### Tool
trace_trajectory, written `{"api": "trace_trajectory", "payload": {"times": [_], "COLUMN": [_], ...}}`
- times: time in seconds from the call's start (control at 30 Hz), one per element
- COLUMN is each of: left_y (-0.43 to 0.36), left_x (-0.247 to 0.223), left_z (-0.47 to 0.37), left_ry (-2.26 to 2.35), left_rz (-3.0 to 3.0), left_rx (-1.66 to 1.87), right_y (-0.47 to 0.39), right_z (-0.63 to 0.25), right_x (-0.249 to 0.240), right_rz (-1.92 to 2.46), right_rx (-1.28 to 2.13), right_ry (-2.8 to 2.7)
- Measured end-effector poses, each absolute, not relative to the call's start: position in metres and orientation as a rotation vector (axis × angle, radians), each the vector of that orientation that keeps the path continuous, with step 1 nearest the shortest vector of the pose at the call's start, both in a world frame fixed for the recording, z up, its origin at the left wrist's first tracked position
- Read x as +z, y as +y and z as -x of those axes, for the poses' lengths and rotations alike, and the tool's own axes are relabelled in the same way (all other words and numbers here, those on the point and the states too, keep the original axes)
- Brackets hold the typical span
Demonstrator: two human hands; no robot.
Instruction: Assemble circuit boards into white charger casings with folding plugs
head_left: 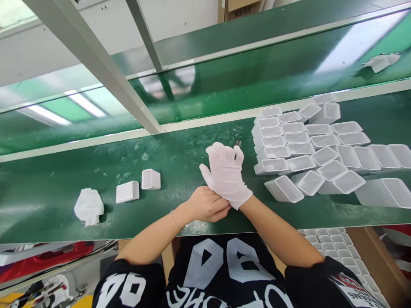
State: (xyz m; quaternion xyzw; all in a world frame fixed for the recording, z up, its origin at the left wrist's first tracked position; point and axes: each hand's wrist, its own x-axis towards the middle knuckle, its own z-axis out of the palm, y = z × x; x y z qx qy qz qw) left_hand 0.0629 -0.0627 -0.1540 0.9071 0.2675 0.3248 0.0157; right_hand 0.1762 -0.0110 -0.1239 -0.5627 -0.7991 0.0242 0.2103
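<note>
My right hand [226, 173] wears a white knit glove [224, 179] and is held over the green worktop, back up. Its thumb and little finger stand apart from the others, and I see nothing gripped in it. A small dark object [237, 143] shows at the tip of the little finger; whether they touch I cannot tell. My bare left hand [210, 204], with a thin bracelet at the wrist, closes its fingers on the glove's cuff at the right wrist. Farther left, a crumpled white item [89, 207], apparently another glove, lies on the worktop.
Two white plastic cups [127, 192] lie left of my hands. On the right, many white rectangular cups [297, 137] are packed in rows, with several tilted ones in front. Behind runs a green belt [205, 94] with a pale rail and a slanted post [105, 72]. Below right, a box holds more cups.
</note>
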Motion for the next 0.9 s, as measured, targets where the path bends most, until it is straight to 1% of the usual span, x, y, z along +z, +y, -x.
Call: {"api": "trace_trajectory", "payload": {"times": [0.3, 0.57, 0.7, 0.9], "left_y": [-0.062, -0.061, -0.055, -0.053], "left_x": [-0.168, -0.174, -0.177, -0.174], "left_z": [-0.063, -0.071, -0.074, -0.077], "left_ry": [0.827, 0.856, 0.857, 0.856], "left_rz": [-2.855, -2.813, -2.710, -2.666], "left_rx": [0.818, 0.526, 0.348, 0.231], "right_y": [-0.012, -0.007, -0.003, -0.001], "right_z": [-0.178, -0.186, -0.186, -0.191], "right_x": [-0.140, -0.136, -0.141, -0.158], "right_rz": [1.547, 1.382, 1.433, 1.351], "right_rx": [0.001, 0.025, -0.212, -0.195], "right_ry": [-2.142, -2.176, -2.313, -2.271]}}
